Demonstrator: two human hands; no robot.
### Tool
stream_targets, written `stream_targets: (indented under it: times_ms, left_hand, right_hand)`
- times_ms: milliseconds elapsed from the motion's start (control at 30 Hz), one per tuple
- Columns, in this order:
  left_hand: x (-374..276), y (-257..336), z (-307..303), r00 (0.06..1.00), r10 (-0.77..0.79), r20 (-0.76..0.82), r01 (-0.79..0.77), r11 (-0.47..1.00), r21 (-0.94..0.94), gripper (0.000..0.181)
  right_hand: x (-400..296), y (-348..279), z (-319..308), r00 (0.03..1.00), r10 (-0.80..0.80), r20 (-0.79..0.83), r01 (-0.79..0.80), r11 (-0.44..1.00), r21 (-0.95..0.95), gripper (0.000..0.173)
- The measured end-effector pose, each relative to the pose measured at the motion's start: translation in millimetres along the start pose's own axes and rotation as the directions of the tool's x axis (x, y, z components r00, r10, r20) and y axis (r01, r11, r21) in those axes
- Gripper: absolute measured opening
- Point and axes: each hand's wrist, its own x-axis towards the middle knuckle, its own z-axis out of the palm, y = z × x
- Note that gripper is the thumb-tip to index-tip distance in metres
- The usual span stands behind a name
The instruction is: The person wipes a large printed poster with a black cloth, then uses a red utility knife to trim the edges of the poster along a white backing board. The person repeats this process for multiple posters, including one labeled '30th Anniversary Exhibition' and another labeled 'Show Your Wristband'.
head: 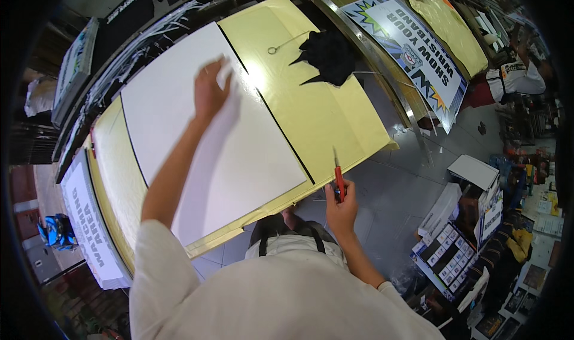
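A large white board (179,98) with black strips along two sides lies on a table covered in yellow sheeting (314,111). My left hand (210,86) is over the board's upper part, fingers apart and somewhat blurred; nothing shows in it. My right hand (341,205) is at the table's near edge, closed around the red handle of a cutting knife (339,178) whose thin blade points away from me. A black cloth (327,57) lies crumpled on the yellow sheeting at the upper right, beside a thin metal rod with a ring end (272,50).
Past the table's right end runs a long metal straightedge (381,64) beside a printed sign board (417,53). More printed boards (92,223) are stacked at left. White offcut strips (121,64) line the far edge. Boxes (473,172) stand at right; a person (515,80) is at upper right.
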Motion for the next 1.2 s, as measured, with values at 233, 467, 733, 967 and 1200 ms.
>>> stream_targets:
  times_ms: [233,467,733,967,1200]
  left_hand:
    - [-137.8,143.1,-39.4,0.876,-0.19,0.442,0.042,0.946,0.322,0.077]
    - [-183.5,132.9,-76.5,0.86,-0.129,0.494,-0.003,0.966,0.258,0.082]
    - [-246.4,106.4,-175.7,0.719,-0.099,0.688,-0.081,0.971,0.224,0.081]
    - [-279.2,79.7,-248.7,0.686,-0.225,0.692,0.054,0.964,0.26,0.074]
    - [-306.9,35.9,-284.2,0.875,-0.364,0.318,0.186,0.861,0.473,0.026]
  right_hand:
    - [32.0,-13.5,16.7,0.927,-0.36,0.109,0.376,0.892,-0.25,0.031]
    - [42.6,-8.3,12.5,0.921,-0.369,0.122,0.388,0.848,-0.362,0.026]
    - [89.6,18.7,-26.6,0.93,-0.363,0.058,0.346,0.81,-0.473,0.025]
    - [119.4,55.7,-85.9,0.926,-0.364,-0.099,0.248,0.785,-0.568,0.025]
    - [141.2,48.1,-131.8,0.894,-0.275,-0.354,0.069,0.865,-0.498,0.024]
